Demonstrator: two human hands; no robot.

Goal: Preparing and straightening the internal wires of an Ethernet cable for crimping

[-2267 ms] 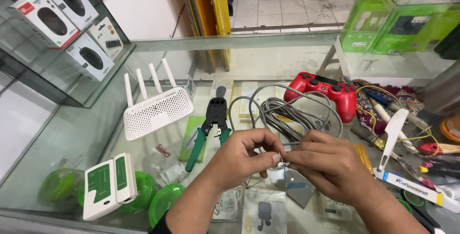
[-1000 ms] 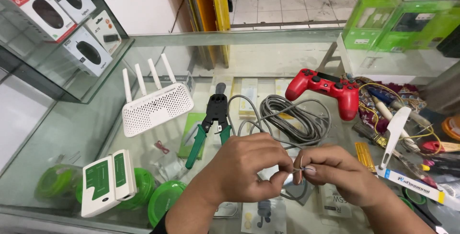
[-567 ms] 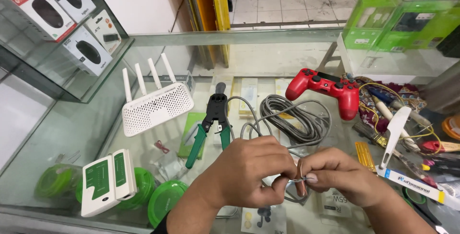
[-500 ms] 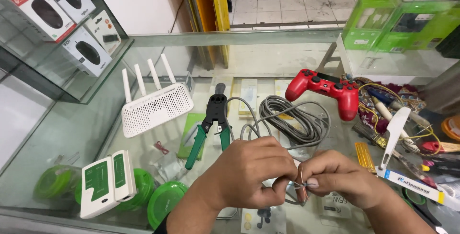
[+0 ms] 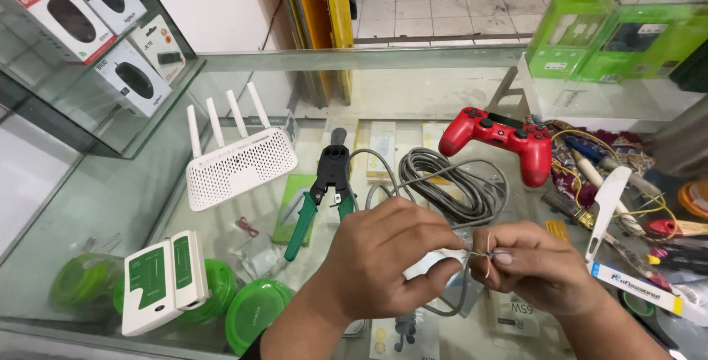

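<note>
1. The clear glass counter top (image 5: 110,205) carries everything, with a glass shelf of boxed computer mice at ten o'clock.
2. The white perforated router with four upright antennas (image 5: 240,164) lies at ten o'clock from the hands.
3. The coiled grey network cable (image 5: 450,183) sits at twelve o'clock, just beyond the knuckles; its free end runs down into both hands.
4. The left hand (image 5: 391,253) is closed around the cable's end, thumb underneath.
5. The right hand (image 5: 542,268) pinches the thin separated wires at the tip between thumb and forefinger, touching the left hand's fingertips.
6. The red game controller (image 5: 501,139) rests at one o'clock, apart from the coil.
7. The green-handled black crimping pliers (image 5: 324,190) lie at eleven o'clock, beside the coil.
8. The white-and-green two-part cable tester (image 5: 162,279) lies at nine o'clock, on green round discs.
</note>
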